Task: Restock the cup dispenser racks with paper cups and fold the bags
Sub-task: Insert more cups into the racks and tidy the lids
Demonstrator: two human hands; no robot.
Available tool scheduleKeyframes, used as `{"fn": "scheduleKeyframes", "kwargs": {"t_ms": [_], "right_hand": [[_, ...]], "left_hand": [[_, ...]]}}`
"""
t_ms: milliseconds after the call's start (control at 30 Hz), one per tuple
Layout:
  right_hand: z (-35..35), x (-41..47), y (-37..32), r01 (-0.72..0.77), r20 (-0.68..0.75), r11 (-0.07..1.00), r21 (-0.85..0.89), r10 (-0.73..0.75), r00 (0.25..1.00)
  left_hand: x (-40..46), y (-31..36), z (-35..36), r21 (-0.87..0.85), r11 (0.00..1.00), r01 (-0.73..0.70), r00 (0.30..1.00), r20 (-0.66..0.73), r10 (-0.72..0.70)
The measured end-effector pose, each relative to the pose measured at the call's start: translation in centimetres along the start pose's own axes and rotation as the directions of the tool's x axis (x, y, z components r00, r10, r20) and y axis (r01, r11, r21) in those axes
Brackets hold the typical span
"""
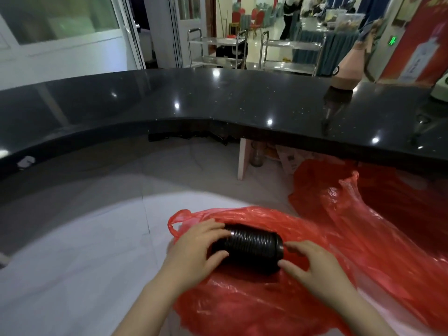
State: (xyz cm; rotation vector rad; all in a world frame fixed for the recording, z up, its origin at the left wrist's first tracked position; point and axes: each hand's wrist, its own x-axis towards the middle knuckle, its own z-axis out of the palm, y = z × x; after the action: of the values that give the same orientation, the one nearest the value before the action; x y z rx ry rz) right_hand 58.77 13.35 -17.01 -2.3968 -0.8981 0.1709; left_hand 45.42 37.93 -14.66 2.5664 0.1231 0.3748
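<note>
Left hand (194,248): I curl my fingers round the narrow end of the stack.
Right hand (312,265): my fingertips press on the wide rim end, thumb underneath.
Cup stack (249,246): black, ribbed, nested tight, lying sideways on the red bag (242,299).
Bags: thin, glossy, crinkled plastic; a second red bag (339,197) just beyond, none folded.
Progress: early, I reckon; no rack in sight.
Counter (218,100): dark polished stone, curved.

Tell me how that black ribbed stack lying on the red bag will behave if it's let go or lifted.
The black ribbed stack of nested pieces lies on its side, so it would probably roll if released. Being separate stacked pieces, it may slide apart unless gripped at both ends. The thin red plastic bag beneath looks slippery and offers little grip.
</note>
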Motion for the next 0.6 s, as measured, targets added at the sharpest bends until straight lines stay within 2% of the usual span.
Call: {"fn": "scheduleKeyframes", "kwargs": {"t_ms": [67,133,200,300,400,467,533,600], "right_hand": [[0.5,0.0,0.0,-0.015,0.017,0.999,-0.042,0.016,1.000],[0.8,0.0,0.0,-0.007,-0.042,1.000,-0.004,0.007,0.999],[1.1,0.0,0.2,-0.057,-0.041,0.995,0.080,0.060,0.997],[1.6,0.6,0.5,-0.206,0.084,0.954,0.218,0.192,0.978],[2.1,1.8,0.5,-0.174,0.175,0.975,0.141,0.149,0.973],[2.0,2.4,0.0,-0.141,0.226,0.982,0.126,0.110,0.968],[1.8,2.5,-0.5,-0.123,0.260,0.980,0.153,0.080,0.962],[1.7,2.1,-0.9,-0.141,0.227,0.980,0.141,0.106,0.968]], "left_hand": [[-0.3,-0.5,0.6,-0.025,0.996,0.087,0.993,-0.072,-0.089],[-0.5,-0.9,0.9,-0.112,0.974,0.198,0.969,-0.131,-0.212],[-0.8,-1.5,1.0,-0.177,0.947,0.270,0.945,-0.138,-0.295],[-0.6,-2.2,1.0,-0.214,0.930,0.298,0.938,-0.117,-0.328],[-0.1,-2.7,1.1,-0.267,0.901,0.342,0.913,-0.131,-0.386],[-0.1,-3.2,1.2,-0.362,0.837,0.411,0.873,-0.108,-0.476],[-0.4,-3.6,1.3,-0.508,0.732,0.454,0.829,-0.061,-0.556],[-0.9,-3.7,1.3,-0.607,0.653,0.453,0.805,-0.035,-0.592]]}}
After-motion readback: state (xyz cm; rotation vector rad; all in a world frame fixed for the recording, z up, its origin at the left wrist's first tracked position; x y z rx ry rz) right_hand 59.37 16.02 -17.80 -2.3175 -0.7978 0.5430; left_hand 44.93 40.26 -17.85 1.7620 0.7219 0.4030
